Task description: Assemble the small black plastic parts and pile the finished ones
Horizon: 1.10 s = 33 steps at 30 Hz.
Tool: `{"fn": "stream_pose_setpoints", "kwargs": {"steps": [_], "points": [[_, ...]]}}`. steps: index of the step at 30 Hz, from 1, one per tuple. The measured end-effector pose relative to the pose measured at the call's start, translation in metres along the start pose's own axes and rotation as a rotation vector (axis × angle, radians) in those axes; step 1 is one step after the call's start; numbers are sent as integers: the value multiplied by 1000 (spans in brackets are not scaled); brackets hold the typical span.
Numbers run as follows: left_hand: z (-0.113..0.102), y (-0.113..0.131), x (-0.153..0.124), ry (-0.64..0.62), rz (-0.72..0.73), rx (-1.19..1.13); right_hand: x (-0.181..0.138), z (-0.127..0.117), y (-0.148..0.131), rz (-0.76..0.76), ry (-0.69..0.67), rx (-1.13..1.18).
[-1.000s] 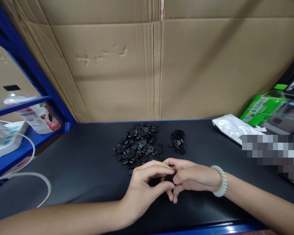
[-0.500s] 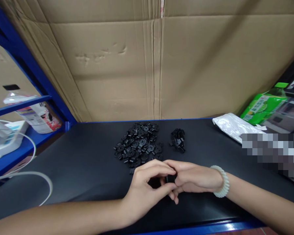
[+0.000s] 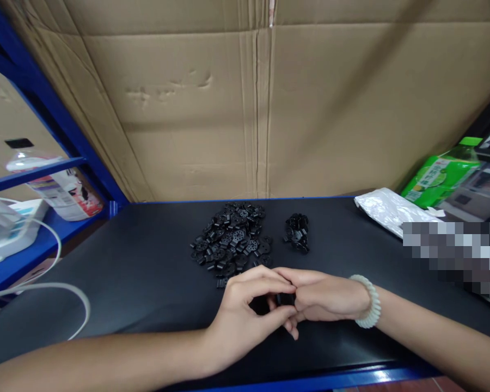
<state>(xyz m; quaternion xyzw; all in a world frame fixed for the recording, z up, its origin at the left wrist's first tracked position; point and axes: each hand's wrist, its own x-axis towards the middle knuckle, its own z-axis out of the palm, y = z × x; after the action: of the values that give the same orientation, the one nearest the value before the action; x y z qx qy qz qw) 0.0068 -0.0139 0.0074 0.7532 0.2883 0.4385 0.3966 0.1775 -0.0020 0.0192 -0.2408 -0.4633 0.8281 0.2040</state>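
My left hand point(image 3: 245, 310) and my right hand point(image 3: 320, 296) meet fingertip to fingertip just above the black table point(image 3: 126, 261), near its front edge. Both pinch a small black plastic part point(image 3: 285, 299) between thumbs and fingers; most of it is hidden by the fingers. A white bead bracelet point(image 3: 371, 300) circles my right wrist. Just behind the hands lies a large heap of small black round parts point(image 3: 231, 242), and to its right a smaller heap of black parts point(image 3: 296, 233).
A brown cardboard wall point(image 3: 253, 103) stands behind the table. At the right lie a white plastic bag point(image 3: 387, 211) and a green packet point(image 3: 436, 182). Blue shelving point(image 3: 44, 169) at the left holds a plastic bottle point(image 3: 61, 190), a white device and a white cable point(image 3: 65, 299).
The hands have stayed together over the same spot, with only slight shifts of the fingers around the small part. The heaps have not moved.
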Motion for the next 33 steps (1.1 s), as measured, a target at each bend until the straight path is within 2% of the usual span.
{"fn": "stream_pose_setpoints", "kwargs": {"steps": [11, 24, 29, 33], "points": [[3, 1, 1, -4, -1, -14, 1, 5, 0, 36, 76, -39], [0, 1, 1, -53, -14, -15, 2, 0, 2, 45, 23, -16], [3, 1, 1, -45, 33, 3, 3, 2, 7, 5, 92, 0], [4, -1, 1, 15, -49, 12, 5, 1, 11, -18, 95, 60]]}}
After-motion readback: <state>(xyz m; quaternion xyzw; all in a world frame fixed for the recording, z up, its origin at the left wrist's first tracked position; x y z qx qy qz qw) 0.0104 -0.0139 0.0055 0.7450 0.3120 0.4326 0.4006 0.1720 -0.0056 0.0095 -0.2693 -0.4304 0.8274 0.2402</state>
